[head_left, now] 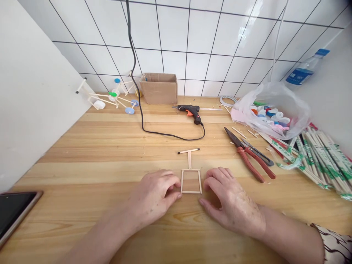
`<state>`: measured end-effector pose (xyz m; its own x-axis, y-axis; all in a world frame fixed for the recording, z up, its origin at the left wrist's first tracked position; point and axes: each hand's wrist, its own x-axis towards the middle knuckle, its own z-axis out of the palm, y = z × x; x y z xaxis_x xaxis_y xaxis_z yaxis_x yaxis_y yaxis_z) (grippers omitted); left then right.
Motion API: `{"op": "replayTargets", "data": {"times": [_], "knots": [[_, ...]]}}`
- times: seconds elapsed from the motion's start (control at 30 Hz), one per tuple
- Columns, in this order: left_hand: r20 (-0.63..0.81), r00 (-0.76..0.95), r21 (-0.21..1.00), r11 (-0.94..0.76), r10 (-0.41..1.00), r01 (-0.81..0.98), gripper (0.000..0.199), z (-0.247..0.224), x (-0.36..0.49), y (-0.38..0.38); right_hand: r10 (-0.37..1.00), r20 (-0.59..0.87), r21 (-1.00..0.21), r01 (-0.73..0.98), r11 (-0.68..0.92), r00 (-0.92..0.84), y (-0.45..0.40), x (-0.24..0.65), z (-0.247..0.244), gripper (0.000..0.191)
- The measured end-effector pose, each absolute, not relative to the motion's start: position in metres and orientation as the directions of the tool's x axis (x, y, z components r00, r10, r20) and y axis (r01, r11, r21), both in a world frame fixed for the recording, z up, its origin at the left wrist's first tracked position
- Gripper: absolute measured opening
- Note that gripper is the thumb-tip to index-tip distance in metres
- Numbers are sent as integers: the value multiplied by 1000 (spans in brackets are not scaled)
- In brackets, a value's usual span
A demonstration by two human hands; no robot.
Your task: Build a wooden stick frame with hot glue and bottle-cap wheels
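Note:
A small square frame of thin wooden sticks lies flat on the table in front of me. From its far side a T-shaped stick piece reaches away, its crossbar dark at both ends. My left hand rests at the frame's near left corner, thumb and index finger apart; whether they touch the stick I cannot tell. On the other side, my right hand lies beside the frame with fingers curved and thumb apart, holding nothing. Beyond the T piece sits a black glue gun with an orange trigger.
Red-handled pliers and a utility knife lie at right, near wrapped chopsticks and a plastic bag of bottle caps. A cardboard box, a stick model with cap wheels, a black cord and a phone are also around.

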<state>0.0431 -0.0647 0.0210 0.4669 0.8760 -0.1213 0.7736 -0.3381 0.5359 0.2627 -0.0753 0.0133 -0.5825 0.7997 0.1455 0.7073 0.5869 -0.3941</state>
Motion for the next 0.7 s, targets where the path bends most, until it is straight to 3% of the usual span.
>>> {"op": "replayTargets", "data": {"times": [0.7], "knots": [[-113, 493, 571, -350, 863, 743, 8, 18, 41, -66, 776, 173, -428, 664, 613, -606, -75, 263, 12, 7]]}}
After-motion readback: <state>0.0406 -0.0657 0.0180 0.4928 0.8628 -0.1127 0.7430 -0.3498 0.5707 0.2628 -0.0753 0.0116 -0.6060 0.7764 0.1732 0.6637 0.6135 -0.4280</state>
